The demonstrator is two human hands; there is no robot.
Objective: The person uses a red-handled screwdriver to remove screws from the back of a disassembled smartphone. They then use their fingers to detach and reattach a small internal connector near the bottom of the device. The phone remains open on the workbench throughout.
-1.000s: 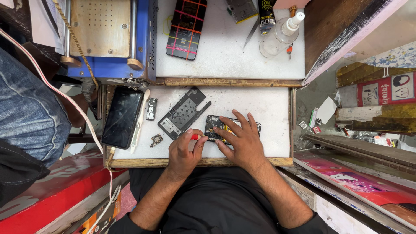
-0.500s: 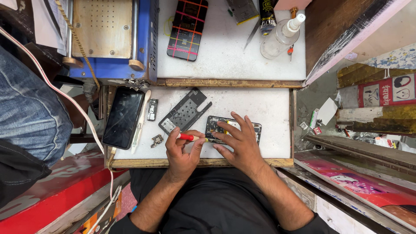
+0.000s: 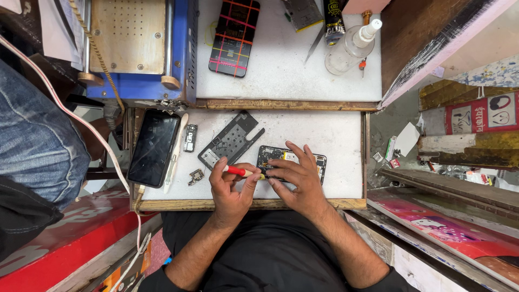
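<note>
From the head camera, looking straight down, the left hand (image 3: 230, 189) has its fingers (image 3: 250, 183) clamped on a red-handled screwdriver (image 3: 241, 172), held nearly flat so that its tip points right, into the opened phone body (image 3: 319, 162) lying on the lower white tabletop (image 3: 335, 135). The right hand (image 3: 297, 176) lies spread over that phone body, fingers apart and pressing down on it, it seems to keep it from sliding while the tool works at its left end; it grips nothing. The phone body sits near the front wooden edge (image 3: 248, 204), close to the person's body, where both hands reach it easily. Just left of it lie parts that look set aside: a dark grey inner frame plate (image 3: 230, 139) lying at a slant, a small board piece (image 3: 190, 138), a tiny metal bracket (image 3: 195, 176), and a white plastic pry stick (image 3: 174, 157) beside a black phone (image 3: 154, 147) face up at the tabletop's left rim. On the raised shelf behind are a blue machine with a perforated metal plate (image 3: 132, 43), a phone with red and yellow grid lines (image 3: 234, 37), a clear squeeze bottle (image 3: 351, 47) lying on its side, and tweezers (image 3: 315, 51). A blue denim sleeve (image 3: 38, 146) shows at the left edge, well apart from the hands.
</note>
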